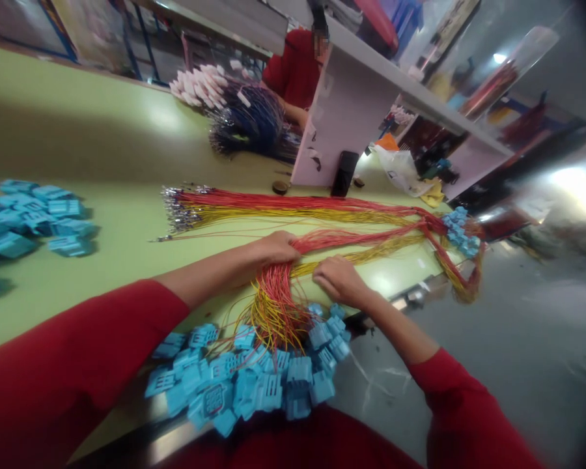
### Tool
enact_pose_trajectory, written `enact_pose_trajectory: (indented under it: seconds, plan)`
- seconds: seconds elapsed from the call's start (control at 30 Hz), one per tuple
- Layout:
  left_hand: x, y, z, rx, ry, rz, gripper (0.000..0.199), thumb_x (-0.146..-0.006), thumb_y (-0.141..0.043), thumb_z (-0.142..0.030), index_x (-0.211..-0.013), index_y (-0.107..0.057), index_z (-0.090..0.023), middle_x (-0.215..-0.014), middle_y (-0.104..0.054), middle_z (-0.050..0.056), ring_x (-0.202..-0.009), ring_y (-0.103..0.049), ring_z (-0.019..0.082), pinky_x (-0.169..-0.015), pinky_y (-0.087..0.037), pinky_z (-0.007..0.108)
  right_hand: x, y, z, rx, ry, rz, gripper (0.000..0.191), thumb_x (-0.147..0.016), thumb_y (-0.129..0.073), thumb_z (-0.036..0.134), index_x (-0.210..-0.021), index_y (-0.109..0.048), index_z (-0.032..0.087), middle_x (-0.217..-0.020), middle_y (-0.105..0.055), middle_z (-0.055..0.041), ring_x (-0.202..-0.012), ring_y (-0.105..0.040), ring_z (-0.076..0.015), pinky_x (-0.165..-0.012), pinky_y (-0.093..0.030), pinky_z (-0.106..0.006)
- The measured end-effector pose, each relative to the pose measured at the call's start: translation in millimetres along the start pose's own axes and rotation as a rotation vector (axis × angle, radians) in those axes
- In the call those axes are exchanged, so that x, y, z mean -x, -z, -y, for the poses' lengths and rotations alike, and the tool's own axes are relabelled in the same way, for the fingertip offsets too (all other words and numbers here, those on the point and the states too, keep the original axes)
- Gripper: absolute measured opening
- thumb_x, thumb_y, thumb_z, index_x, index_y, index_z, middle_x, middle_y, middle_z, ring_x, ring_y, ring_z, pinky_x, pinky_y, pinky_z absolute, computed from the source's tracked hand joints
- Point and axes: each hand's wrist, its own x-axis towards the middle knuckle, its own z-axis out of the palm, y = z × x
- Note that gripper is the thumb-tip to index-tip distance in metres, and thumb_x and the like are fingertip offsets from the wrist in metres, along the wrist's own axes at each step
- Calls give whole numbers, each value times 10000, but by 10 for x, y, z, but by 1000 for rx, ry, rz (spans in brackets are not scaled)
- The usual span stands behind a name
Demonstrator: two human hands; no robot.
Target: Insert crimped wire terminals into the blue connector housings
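Note:
My left hand [276, 248] is closed around a bundle of red wires [317, 240] where it bends down toward me. Just right of it, my right hand [340, 280] has its fingers curled at the yellow wires [371, 253]; whether it grips them is hidden. From the bend, red and yellow wires [272, 303] fan out into a heap of light-blue plastic connectors [244, 381] at the table's front edge. Behind my hands, a straight bundle of red and yellow wires [293, 203] lies along the table, its metal terminals [183, 205] at the left end.
Loose blue connectors [34, 218] lie at the left on the green table [122, 156]. More blue connectors [461, 231] sit at the right corner, where wires hang over the edge. A phone [344, 173] leans on a white partition [346, 111]. Behind are dark-blue wires [251, 117] and a co-worker [293, 68].

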Motion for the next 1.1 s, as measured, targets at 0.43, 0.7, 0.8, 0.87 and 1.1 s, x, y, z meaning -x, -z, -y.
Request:
enact_pose_trajectory:
  seconds: [0.43, 0.7, 0.8, 0.87, 1.1]
  plan:
    - [-46, -53, 103, -43, -39, -94, 223, -588, -680, -198, -810, -693, -187, -602, -625, -21, -564, -593, 182, -468, -402, 232, -148, 25, -263, 40, -171, -127, 204, -986, -495, 194, -1123, -647, 196, -1091, -681, -133, -1030, -600, -264, -919, -480, -393]
    - [-70, -85, 187, 96, 21, -69, 206, -612, -658, -208, -817, -666, -201, -536, -565, -33, -491, -573, 187, -464, -439, 258, -319, 79, -387, -55, -167, -51, 400, -889, -533, 133, -1286, -576, 159, -1264, -667, -149, -1128, -615, -270, -975, -497, -411]
    - [-57, -117, 198, 151, 35, -57, 256, -629, -636, -203, -882, -676, -192, -527, -562, -35, -454, -547, 179, -453, -426, 261, -233, 80, -407, -54, -173, -172, 300, -944, -473, 153, -1210, -612, 172, -1138, -723, -126, -1059, -656, -247, -951, -496, -383]
    - [-52, -135, 205, 169, 32, -56, 264, -641, -628, -202, -899, -679, -185, -519, -551, -39, -441, -532, 171, -450, -413, 257, -201, 51, -379, -37, -160, -200, 249, -980, -452, 186, -1149, -635, 189, -1137, -729, -122, -1068, -661, -238, -944, -488, -362]
    - [-50, -132, 237, 152, -39, -123, 216, -638, -671, -196, -852, -695, -179, -557, -569, -44, -492, -515, 143, -445, -340, 219, -214, 14, -259, -22, -297, -6, 206, -1016, -470, 260, -1114, -645, 210, -980, -749, -64, -857, -671, -209, -761, -452, -296]
